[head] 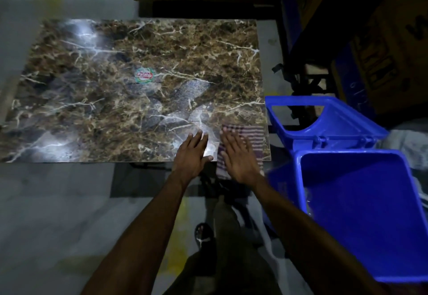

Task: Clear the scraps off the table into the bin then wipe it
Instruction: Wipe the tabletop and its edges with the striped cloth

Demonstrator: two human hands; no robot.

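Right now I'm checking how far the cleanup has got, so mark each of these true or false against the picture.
1. The blue bin stands to the right of the table with its lid open. True.
2. The striped cloth lies at the table's far left corner. False: near right corner.
3. The right hand lies flat on the cloth. True.
4. The left hand holds a scrap. False: it lies open on the table.
5. A round sticker sits near the table's middle. True.

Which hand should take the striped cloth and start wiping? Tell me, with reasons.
Right. The right hand already lies flat over the striped cloth at the table's near right corner. The left hand rests on bare tabletop beside it, off the cloth.
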